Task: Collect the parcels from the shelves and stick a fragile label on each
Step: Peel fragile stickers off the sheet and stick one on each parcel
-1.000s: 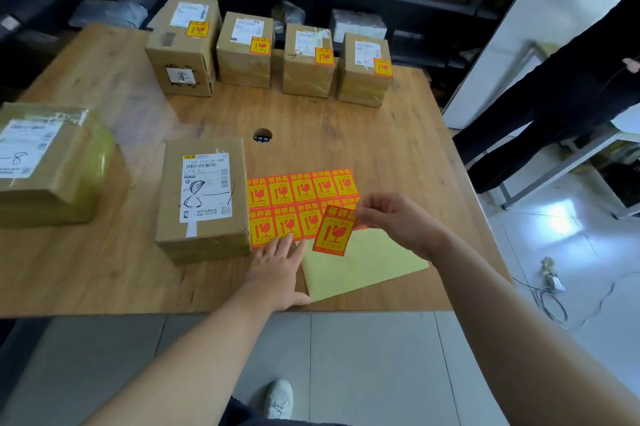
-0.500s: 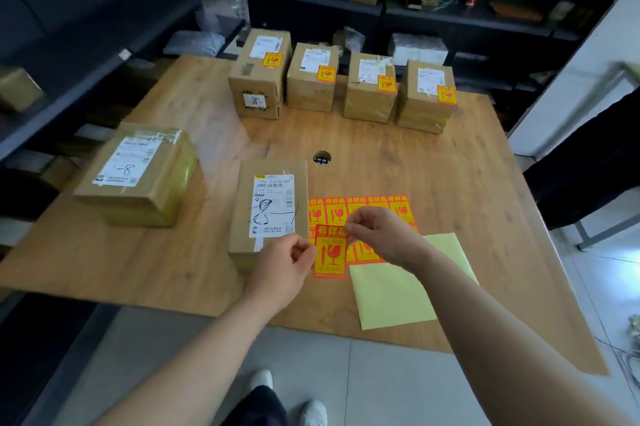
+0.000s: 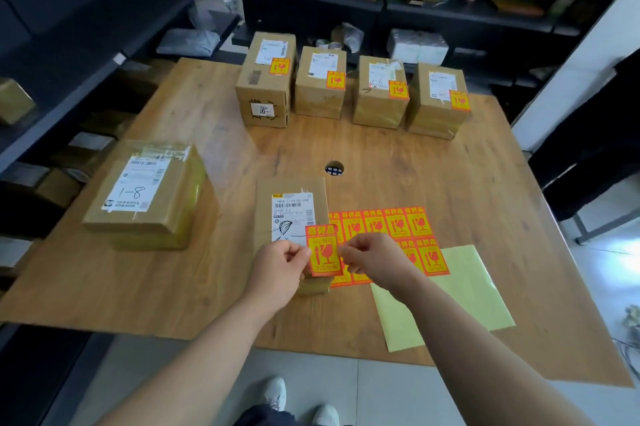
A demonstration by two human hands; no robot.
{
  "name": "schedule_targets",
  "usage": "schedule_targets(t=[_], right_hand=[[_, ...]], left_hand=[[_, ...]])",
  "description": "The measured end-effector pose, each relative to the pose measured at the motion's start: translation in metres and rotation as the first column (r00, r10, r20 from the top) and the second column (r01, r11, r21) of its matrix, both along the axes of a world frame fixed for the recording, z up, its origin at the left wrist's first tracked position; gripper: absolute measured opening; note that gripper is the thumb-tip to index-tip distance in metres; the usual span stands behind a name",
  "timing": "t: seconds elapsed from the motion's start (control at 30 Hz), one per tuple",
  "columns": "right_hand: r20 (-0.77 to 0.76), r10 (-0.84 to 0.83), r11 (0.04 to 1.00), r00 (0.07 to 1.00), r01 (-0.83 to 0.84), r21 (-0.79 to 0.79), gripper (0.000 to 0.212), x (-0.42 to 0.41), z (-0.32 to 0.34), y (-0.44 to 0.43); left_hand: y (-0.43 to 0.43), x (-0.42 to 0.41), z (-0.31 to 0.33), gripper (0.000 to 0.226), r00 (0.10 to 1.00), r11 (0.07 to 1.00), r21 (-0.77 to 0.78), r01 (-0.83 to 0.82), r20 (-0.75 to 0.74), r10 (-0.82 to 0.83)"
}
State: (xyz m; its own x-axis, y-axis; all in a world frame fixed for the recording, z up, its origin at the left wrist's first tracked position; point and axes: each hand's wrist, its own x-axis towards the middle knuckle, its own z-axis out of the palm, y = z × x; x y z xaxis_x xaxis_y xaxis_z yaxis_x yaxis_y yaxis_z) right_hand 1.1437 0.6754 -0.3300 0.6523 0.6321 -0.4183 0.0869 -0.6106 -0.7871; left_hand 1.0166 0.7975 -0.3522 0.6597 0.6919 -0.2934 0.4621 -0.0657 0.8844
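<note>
Loose fragile label (image 3: 323, 250), lower centre of frame, over the near right corner of a parcel (image 3: 294, 197); whether it touches the box cannot be told. Left hand (image 3: 278, 271) pinches its left edge, right hand (image 3: 375, 261) its right edge, other fingers curled. Label sheet (image 3: 394, 226) just right of the parcel, overlapping a yellow sheet (image 3: 464, 294). Parcel marked 1-8 (image 3: 145, 193) at left. Four labelled parcels (image 3: 320, 96) in a row, upper centre. Wooden table (image 3: 450, 169) under all.

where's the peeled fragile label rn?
Head view, near centre: the fragile label is pinched between the left hand and right hand, over the near right corner of the closest parcel, beside the label sheet.
</note>
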Motion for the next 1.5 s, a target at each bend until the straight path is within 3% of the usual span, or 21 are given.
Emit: schedule_targets(t=[0.5, 1.5], right_hand=[[0.017, -0.05, 0.993, 0.999, 0.051, -0.103, 0.03, -0.014, -0.01, 0.018], [0.139, -0.016, 0.989, 0.99, 0.036, -0.142, 0.023, -0.013, -0.022, 0.02]], left_hand=[[0.024, 0.007, -0.007, 0.013, 0.969, 0.95, 0.239, 0.201, -0.189, -0.157], [0.022, 0.015, -0.002, 0.015, 0.942, 0.921, 0.301, 0.246, -0.298, -0.154]])
